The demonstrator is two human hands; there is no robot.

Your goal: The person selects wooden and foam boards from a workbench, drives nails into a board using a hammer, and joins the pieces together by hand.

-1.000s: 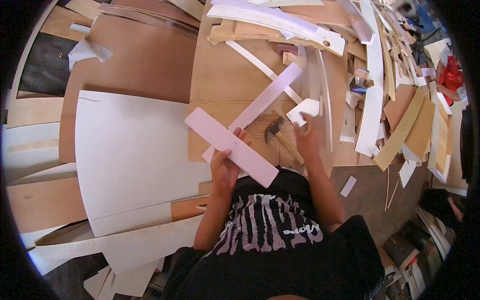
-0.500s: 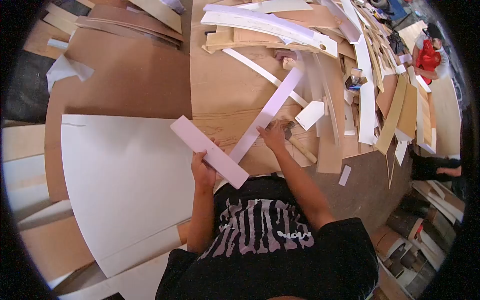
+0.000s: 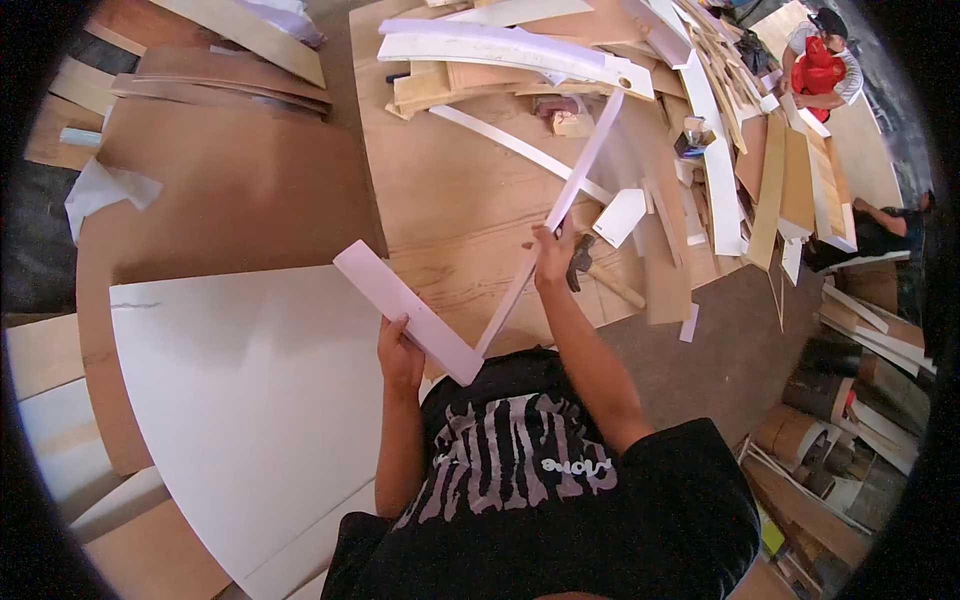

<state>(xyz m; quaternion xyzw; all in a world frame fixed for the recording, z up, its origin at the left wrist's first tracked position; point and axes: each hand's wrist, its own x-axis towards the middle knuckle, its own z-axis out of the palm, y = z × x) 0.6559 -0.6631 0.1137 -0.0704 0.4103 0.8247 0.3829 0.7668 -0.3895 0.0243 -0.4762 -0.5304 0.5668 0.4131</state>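
Observation:
My left hand (image 3: pixel 402 358) grips a short, pale pink board (image 3: pixel 405 308), thumb on its broad face, tilted down to the right. My right hand (image 3: pixel 553 258) is closed round a longer, narrow pale pink strip (image 3: pixel 585 160), held edge-on so that only a thin side shows. Their lower ends come close together in front of my shirt; whether they touch I cannot tell. A hammer (image 3: pixel 607 280) with a wooden handle lies on the plywood table (image 3: pixel 430 220) just right of my right hand. Near it lies a white pointed block (image 3: pixel 621 217).
Scrap boards and white strips (image 3: pixel 500 45) are piled at the table's back and right. A large white curved panel (image 3: pixel 240 400) lies at left beside a brown sheet (image 3: pixel 240 190). A person in red (image 3: pixel 818 68) works at far right. Offcuts (image 3: pixel 800 440) lie at lower right.
My right hand has turned the longer strip from its broad face to its narrow edge. The short board in my left hand has shifted slightly down and left. The whole view has swung a little.

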